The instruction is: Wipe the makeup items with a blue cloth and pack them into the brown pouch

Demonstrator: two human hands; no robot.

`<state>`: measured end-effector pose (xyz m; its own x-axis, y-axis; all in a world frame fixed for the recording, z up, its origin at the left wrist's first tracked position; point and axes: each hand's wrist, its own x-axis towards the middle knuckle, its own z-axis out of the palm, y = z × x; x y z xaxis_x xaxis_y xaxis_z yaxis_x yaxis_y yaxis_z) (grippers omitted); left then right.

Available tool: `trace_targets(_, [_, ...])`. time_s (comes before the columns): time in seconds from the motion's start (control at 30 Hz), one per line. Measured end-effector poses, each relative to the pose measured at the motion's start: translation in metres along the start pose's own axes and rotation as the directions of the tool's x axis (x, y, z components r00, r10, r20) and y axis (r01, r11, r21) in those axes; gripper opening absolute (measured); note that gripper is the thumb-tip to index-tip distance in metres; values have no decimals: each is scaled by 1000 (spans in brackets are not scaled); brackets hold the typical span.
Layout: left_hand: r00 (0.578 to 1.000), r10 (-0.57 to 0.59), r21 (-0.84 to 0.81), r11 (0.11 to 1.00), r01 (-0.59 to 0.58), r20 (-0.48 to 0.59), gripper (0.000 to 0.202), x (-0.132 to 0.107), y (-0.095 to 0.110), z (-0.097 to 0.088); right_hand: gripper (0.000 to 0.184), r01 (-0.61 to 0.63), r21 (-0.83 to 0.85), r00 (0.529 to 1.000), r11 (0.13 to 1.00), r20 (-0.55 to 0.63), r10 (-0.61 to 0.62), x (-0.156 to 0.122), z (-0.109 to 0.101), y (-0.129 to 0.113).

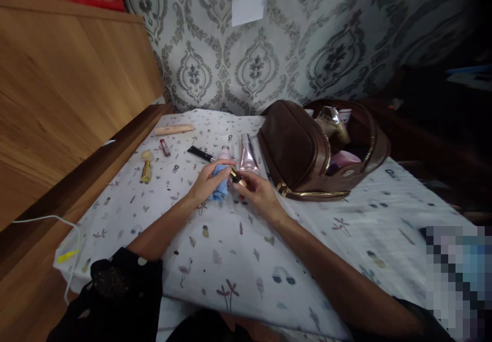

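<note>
My left hand (209,180) is closed around a blue cloth (220,187) and presses it against a small black and gold tube (237,178). My right hand (258,190) pinches that same tube from the right side. Both hands hover just above a white patterned sheet (230,249) in the middle of the view. Right behind the hands lie a metallic pink tube (248,153), a small pink-capped bottle (224,152) and a black wand (200,153).
An open brown cosmetic bag (300,149) with items inside stands to the right of the hands. A beige tube (175,129), a small red item (165,147) and a gold brush (146,167) lie at the left. A wooden headboard (69,91) runs along the left edge.
</note>
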<state>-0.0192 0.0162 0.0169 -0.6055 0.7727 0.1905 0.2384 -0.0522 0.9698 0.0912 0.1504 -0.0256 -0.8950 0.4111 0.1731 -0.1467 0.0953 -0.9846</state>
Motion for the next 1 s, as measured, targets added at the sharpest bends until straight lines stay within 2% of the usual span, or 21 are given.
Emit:
trace_targets(0.13, [1000,-14,32,999,14,28,38,2,-5,0,31,60,-218,995,974,-71,-77,-1,-2,0])
trace_targets(0.23, [1000,-16,63,998,16,0,35,2,-11,1,22,108,-400,981,910,-108,-164,-3,-3,-6])
trace_targets(0.33, [999,-7,139,990,12,-36,36,2,-15,2,16,142,-501,968,854,-110,-225,-6,-3,-12])
trace_targets(0.43, [998,13,205,979,1,-64,41,2,-15,1,15,170,-511,963,842,-96,-253,-8,-1,-14])
trace_targets(0.57, [997,7,208,978,9,-74,47,2,-13,1,34,132,-488,968,863,-123,-218,-9,0,-12])
trace_targets(0.63, [997,-2,204,979,19,-80,48,2,-12,1,37,114,-474,969,873,-139,-202,-9,0,-11])
trace_targets(1.0, [996,-5,187,982,22,-92,40,2,-11,1,21,129,-455,969,881,-131,-209,-9,0,-15])
